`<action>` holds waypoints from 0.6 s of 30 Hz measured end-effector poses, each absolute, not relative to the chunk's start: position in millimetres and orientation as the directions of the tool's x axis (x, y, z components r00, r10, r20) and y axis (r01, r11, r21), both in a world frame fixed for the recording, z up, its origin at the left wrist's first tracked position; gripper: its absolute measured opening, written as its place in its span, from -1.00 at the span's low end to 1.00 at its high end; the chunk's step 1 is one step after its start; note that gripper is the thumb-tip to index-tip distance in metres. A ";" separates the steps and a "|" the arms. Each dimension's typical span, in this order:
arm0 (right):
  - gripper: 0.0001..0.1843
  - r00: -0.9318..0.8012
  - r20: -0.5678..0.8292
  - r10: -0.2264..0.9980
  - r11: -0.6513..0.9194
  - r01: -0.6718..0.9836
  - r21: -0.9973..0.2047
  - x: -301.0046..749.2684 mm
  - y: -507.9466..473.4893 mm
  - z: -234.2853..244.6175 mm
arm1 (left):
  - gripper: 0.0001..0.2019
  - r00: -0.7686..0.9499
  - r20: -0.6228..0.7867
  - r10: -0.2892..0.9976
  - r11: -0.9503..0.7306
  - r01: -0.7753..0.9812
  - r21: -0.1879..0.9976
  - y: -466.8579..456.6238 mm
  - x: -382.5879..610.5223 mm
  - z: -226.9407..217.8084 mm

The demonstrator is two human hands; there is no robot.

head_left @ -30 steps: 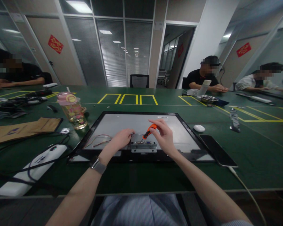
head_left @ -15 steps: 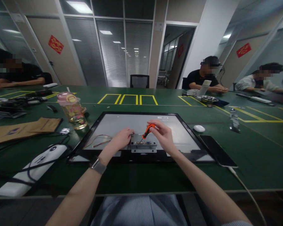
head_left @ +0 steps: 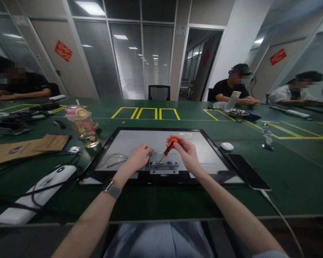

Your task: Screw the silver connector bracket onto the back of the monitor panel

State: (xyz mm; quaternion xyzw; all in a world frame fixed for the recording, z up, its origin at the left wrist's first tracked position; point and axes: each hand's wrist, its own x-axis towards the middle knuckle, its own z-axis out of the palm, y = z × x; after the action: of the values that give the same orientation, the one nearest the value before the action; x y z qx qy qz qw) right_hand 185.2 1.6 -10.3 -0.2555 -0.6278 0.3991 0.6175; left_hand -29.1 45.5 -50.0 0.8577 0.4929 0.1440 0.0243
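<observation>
An orange-and-black screwdriver (head_left: 170, 146) is held by its handle in my right hand (head_left: 187, 152), fingers closed around it. It leans, with its thin shaft pointing down to the left at the connectors on a metal bracket (head_left: 164, 171). My left hand (head_left: 141, 156) is at the bracket's left side, fingers bent against its edge; the fingertips are partly hidden. The bracket sits near the front edge of a flat display panel (head_left: 131, 139) with a grey back and black frame. Thin loose wires (head_left: 115, 160) lie on the panel left of my left hand.
Left of the panel stand a pink-lidded bottle (head_left: 83, 127), a brown paper envelope (head_left: 24, 147) and a white power strip (head_left: 40, 191) with black cables. A phone (head_left: 248, 171) on a white cable and a white oval case (head_left: 227, 146) lie at right. Several people sit across the green table.
The screwdriver's handle has turned slightly in my right hand, whose fingers have shifted a little. My left fingers have moved slightly; the bracket and panel stay in place.
</observation>
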 end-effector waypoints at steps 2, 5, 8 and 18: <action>-0.72 -0.139 0.578 0.804 0.550 -0.193 -0.812 185.8 2.2 -11.0 | -0.63 0.463 0.217 0.859 -0.504 0.840 0.201 47.1 -30.7 -51.0; -0.71 -0.166 0.576 0.800 0.546 -0.195 -0.815 186.3 2.7 -11.6 | -0.66 0.482 0.168 0.860 -0.510 0.804 0.304 50.9 -35.4 -49.6; -0.73 -0.140 0.578 0.804 0.564 -0.127 -0.816 186.3 1.7 -10.1 | -0.70 0.492 0.132 0.860 -0.499 0.762 0.412 54.1 -42.1 -44.5; -0.71 -0.084 0.571 0.816 0.559 -0.131 -0.818 186.5 3.1 -9.3 | -0.52 0.518 -0.050 0.854 -0.403 0.718 0.568 51.8 -52.0 -32.5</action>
State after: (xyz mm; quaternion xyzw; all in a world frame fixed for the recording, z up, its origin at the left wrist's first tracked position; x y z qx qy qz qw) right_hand 186.5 3.1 -9.3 -0.2723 -0.6291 0.3823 0.6196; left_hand -52.0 51.8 -32.5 0.8280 0.4745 0.1253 0.2712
